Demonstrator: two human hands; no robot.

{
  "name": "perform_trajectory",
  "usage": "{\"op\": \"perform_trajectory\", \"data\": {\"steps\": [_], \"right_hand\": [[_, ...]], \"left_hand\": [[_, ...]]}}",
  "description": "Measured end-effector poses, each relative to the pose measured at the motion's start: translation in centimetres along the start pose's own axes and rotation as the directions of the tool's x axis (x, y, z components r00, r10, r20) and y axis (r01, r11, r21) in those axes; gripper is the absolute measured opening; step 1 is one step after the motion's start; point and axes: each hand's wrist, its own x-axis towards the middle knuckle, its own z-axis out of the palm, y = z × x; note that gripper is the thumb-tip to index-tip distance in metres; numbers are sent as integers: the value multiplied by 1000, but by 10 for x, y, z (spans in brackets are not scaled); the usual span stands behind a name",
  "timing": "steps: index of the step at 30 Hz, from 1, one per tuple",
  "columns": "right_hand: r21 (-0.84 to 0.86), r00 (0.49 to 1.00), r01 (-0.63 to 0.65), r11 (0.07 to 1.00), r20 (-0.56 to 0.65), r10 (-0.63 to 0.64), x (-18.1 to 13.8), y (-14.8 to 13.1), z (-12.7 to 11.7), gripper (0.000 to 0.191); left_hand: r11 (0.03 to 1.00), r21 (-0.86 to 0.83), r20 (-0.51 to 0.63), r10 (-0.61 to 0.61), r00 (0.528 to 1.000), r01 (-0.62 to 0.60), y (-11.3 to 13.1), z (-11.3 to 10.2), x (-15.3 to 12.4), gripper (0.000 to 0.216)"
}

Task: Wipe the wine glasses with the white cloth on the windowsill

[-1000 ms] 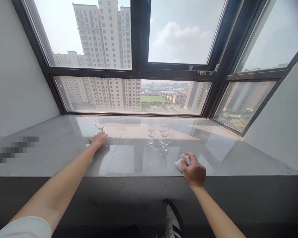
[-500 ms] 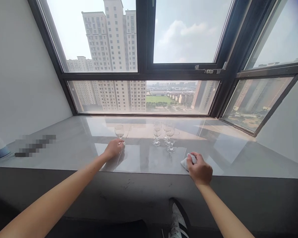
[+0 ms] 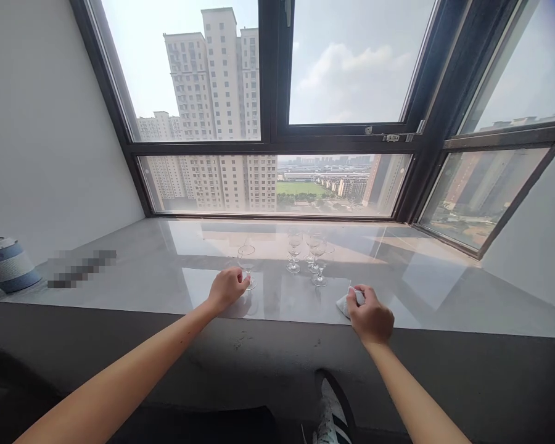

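My left hand point(image 3: 226, 288) is closed round the foot and stem of a clear wine glass point(image 3: 246, 255) that stands upright on the glossy grey window ledge point(image 3: 148, 271). To its right, a small group of clear wine glasses point(image 3: 311, 251) stands close together near the middle of the ledge. My right hand point(image 3: 370, 317) rests near the ledge's front edge, its fingers curled over a crumpled white cloth point(image 3: 346, 302).
A blue and white striped container point(image 3: 7, 265) sits at the ledge's far left. A dark-framed window point(image 3: 272, 139) runs along the back, white walls close both sides. My shoe point(image 3: 330, 410) shows below the ledge's dark front face.
My left hand has drawn the single wine glass to the right and nearer the front edge, closer to the group. The view has shifted left, revealing the striped container. My right hand stays on the cloth.
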Motion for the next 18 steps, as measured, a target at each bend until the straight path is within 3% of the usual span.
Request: {"op": "perform_trajectory", "data": {"steps": [4, 10, 15, 18], "right_hand": [[-3, 1000, -1, 1000, 13, 1, 0, 0, -1, 29], [15, 1000, -6, 1000, 14, 5, 0, 0, -1, 29], [14, 1000, -11, 1000, 7, 11, 0, 1, 1, 29], [8, 1000, -15, 1000, 2, 15, 0, 2, 1, 29]], "left_hand": [[995, 15, -3, -102, 995, 102, -2, 4, 4, 31], [987, -15, 4, -158, 987, 158, 6, 13, 1, 33], [953, -66, 57, -291, 955, 295, 12, 13, 10, 39], [944, -136, 79, -293, 953, 301, 13, 13, 16, 39]]}}
